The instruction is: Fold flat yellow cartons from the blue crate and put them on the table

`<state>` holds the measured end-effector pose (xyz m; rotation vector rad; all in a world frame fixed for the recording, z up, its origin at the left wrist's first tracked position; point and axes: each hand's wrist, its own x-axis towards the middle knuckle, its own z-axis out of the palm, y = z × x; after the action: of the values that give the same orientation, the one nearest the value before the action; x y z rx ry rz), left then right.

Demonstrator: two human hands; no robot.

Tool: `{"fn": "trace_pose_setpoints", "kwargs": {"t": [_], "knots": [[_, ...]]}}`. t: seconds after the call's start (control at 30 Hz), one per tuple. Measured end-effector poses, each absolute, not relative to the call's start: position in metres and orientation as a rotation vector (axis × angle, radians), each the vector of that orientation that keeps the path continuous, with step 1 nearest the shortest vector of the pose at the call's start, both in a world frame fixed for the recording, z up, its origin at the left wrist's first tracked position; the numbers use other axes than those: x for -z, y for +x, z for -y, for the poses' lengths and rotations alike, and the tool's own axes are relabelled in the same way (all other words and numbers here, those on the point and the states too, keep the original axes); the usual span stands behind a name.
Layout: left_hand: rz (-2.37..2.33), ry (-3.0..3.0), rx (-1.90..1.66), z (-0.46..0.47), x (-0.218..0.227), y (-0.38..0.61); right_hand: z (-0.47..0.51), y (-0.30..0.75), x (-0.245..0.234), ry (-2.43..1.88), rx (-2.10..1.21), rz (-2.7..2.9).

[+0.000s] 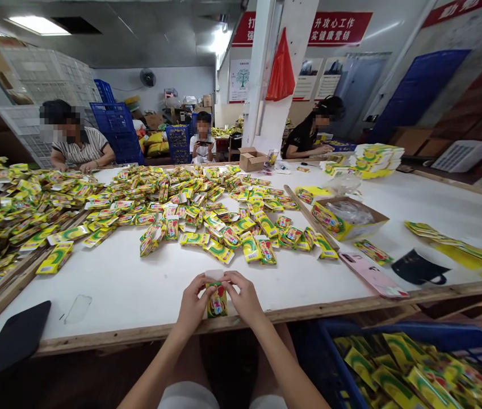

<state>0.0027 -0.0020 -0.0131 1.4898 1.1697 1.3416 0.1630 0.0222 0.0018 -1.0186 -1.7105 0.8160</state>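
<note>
Close to the table's front edge, I hold a small yellow-green carton with a white flap standing at its top. My left hand grips its left side, fingers at the flap and thumb on the front. On the other side, my right hand pinches the carton's upper right in the same way. Beyond my hands spreads a heap of similar small cartons, several with raised white flaps. What the carton contains is hidden.
A blue crate of cartons stands below the table at right. A pink phone, a dark mug and an open box lie right. A black tablet-like object overhangs the left edge. Other people sit across the table.
</note>
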Motion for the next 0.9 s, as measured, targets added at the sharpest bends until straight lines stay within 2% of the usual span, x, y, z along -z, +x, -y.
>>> {"fn": "trace_pose_setpoints", "kwargs": {"t": [0.17,0.53,0.9], "knots": [[-1.140,1.323,-1.467,0.002,0.015,0.008,-0.027,0.157,-0.001,-0.976,-0.892,1.619],[-1.303,1.306,-1.416,0.002,0.003,0.011,-0.022,0.155,-0.011,-1.025,-0.778,1.729],[-1.260,1.288,-1.365,-0.006,0.006,0.003,-0.027,0.152,-0.005,-1.066,-0.869,1.691]]}}
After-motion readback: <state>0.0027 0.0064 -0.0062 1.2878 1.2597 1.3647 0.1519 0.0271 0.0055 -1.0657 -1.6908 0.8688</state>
